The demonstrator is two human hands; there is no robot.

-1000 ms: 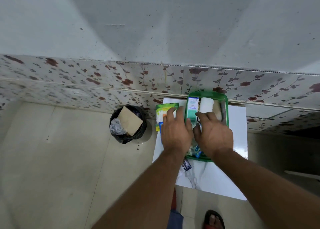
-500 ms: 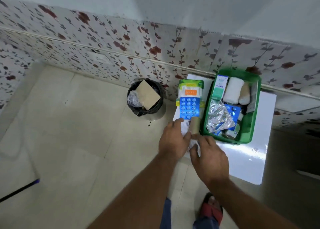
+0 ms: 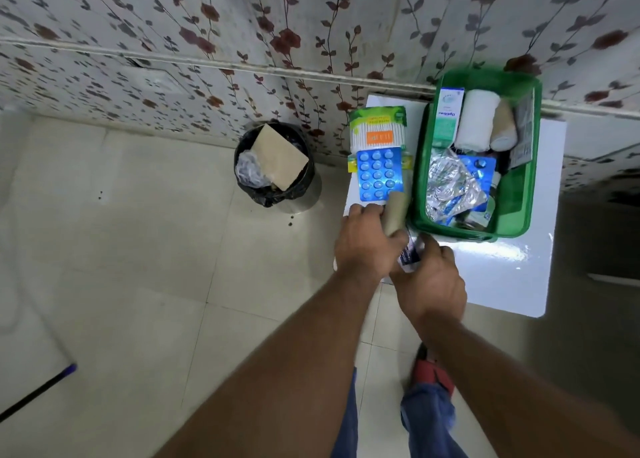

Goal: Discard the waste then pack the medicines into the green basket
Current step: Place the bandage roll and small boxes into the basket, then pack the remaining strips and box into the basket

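Observation:
The green basket (image 3: 519, 194) stands on a small white table (image 3: 502, 277) against the wall and holds a white-green box, bandage rolls, blister strips and a crumpled foil wrapper (image 3: 450, 187). Left of it lie a blue blister pack (image 3: 379, 175) and a green packet of cotton buds (image 3: 377, 130). My left hand (image 3: 367, 246) grips a brown cardboard tube (image 3: 396, 212) at the table's near left corner. My right hand (image 3: 433, 281) is closed on a small white and dark wrapper (image 3: 408, 255) just beside it.
A black-lined waste bin (image 3: 273, 163) with a brown cardboard piece and clear plastic in it stands on the tiled floor left of the table. A dark stick with a blue tip (image 3: 38, 392) lies at the lower left. My foot in a red sandal (image 3: 433, 371) is near the table.
Both hands drew back out of the basket to the table's near left corner. The left hand took hold of the cardboard tube and the right closed on a wrapper. The camera tilted down and left.

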